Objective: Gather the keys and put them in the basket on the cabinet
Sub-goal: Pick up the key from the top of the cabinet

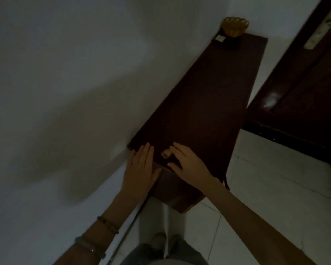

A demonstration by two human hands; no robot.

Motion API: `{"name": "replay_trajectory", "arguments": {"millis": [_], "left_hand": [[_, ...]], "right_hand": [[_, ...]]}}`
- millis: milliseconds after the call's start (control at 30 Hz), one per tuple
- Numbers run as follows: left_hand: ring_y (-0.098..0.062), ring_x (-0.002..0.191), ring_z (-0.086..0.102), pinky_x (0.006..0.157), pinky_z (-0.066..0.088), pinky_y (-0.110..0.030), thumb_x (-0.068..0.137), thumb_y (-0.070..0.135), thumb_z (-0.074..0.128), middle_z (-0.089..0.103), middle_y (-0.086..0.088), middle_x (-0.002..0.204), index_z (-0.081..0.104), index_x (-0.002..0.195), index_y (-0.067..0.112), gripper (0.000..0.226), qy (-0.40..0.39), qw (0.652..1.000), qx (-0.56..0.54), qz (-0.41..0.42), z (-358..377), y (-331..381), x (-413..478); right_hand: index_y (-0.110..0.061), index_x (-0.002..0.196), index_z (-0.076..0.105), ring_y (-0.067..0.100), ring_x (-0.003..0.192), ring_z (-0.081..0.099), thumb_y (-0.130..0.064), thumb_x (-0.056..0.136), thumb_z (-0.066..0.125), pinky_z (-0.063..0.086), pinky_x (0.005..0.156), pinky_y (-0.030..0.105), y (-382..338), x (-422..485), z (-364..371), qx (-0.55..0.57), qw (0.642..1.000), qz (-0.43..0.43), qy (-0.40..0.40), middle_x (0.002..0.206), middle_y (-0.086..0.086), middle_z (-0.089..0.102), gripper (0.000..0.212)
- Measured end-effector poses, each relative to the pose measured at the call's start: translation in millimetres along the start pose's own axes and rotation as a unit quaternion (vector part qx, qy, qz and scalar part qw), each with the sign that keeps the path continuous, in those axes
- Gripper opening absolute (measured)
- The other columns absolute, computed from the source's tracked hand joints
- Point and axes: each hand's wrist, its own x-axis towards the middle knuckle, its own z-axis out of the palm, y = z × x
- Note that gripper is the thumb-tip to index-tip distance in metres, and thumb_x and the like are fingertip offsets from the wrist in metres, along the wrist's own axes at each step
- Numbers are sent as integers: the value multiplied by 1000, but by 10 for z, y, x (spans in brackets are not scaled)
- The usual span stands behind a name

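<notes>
A long dark brown cabinet (199,104) runs along the white wall. At its far end stands a small golden basket (234,27). On the near end lies a small pale, shiny object (166,153), possibly keys; the dim light hides its detail. My left hand (140,169) lies flat and open at the cabinet's near left corner. My right hand (187,162) rests open just right of the pale object, fingertips beside it, holding nothing.
A small dark box with a pale label (221,40) sits in front of the basket. A dark wooden door (298,88) with a metal handle (325,25) stands to the right. Pale floor tiles (275,188) spread below; my legs show at the bottom.
</notes>
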Motion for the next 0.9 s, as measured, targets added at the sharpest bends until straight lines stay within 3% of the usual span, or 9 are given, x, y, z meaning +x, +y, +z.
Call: {"name": "replay_trajectory", "arguments": {"millis": [100,200,533,600,700,900], "left_hand": [[-38,119,50,98,37,-56,76,34,72,50,-24,133,45,129,-4,71,-18,999,26,-14,8,-31,-88],[-37,121,49,99,37,-54,78,36,70,49,-23,134,45,130,-3,70,-23,999,37,-19,12,-48,-137],[-33,119,52,98,42,-53,77,33,71,53,-21,131,50,127,-3,65,-62,997,47,11,114,30,-191],[-34,125,46,104,34,-54,81,30,67,46,-21,137,43,131,-2,65,-80,996,39,19,138,30,-199],[-30,139,22,115,10,-48,93,35,47,21,-17,151,19,143,2,66,-104,994,29,29,192,1,-208],[-25,142,9,113,-6,-43,96,37,36,7,-14,155,3,145,6,67,-121,991,53,37,224,-26,-214]], "right_hand": [[-2,135,38,27,133,35,-32,90,55,24,109,31,-7,131,170,-19,998,-29,-44,144,18,39,56],[0,133,39,29,132,37,-33,89,57,27,109,34,16,163,258,-26,998,-39,-53,141,20,42,58],[0,120,54,34,122,49,-16,81,66,38,102,43,59,55,331,-31,997,-57,-33,128,22,55,44],[0,111,60,35,113,56,-11,78,69,43,96,45,47,18,332,-22,998,-55,-16,119,22,62,37],[-1,95,66,34,98,64,-7,76,70,50,85,43,12,-29,325,-14,998,-58,18,103,20,69,21],[-4,83,66,28,81,65,-3,80,66,54,74,37,-33,-114,269,6,997,-59,50,85,14,70,4]]}}
